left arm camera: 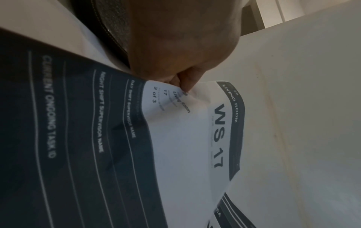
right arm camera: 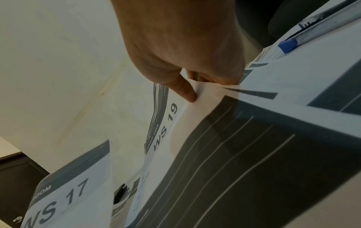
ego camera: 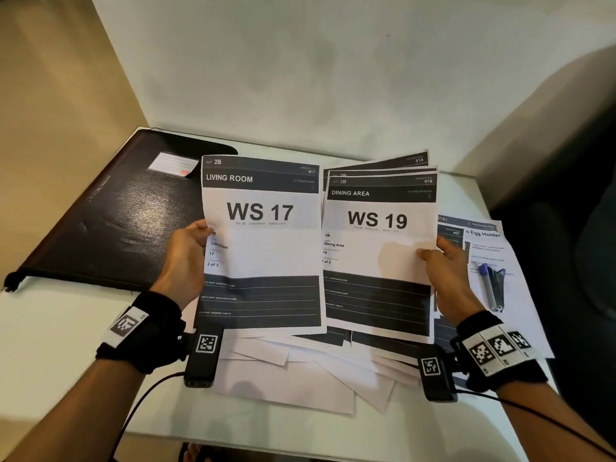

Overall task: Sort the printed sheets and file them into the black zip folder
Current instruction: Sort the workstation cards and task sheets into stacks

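The black zip folder [ego camera: 110,208] is lying shut and flat in the left middle of the head view, on the white bench [ego camera: 50,345], just behind the left hand [ego camera: 186,258]. Loose sheets [ego camera: 300,371] are fanning out across the lower centre of the frame, under both wrists. The WS 17 sheet [ego camera: 263,245], marked Living Room, is hanging at centre left, its left edge pinched by the left hand. The small stack fronted by the WS 19 sheet [ego camera: 376,258], marked Dining Area, is standing at centre right, gripped at its right edge by the right hand [ego camera: 446,265]. At the far right a blue-capped pen [ego camera: 488,285] is lying on further printed pages. The step looks like comparing numbers; doing it well probably means reading each header, slipping 17 into the stack in number order, and squaring the edges before opening the folder.
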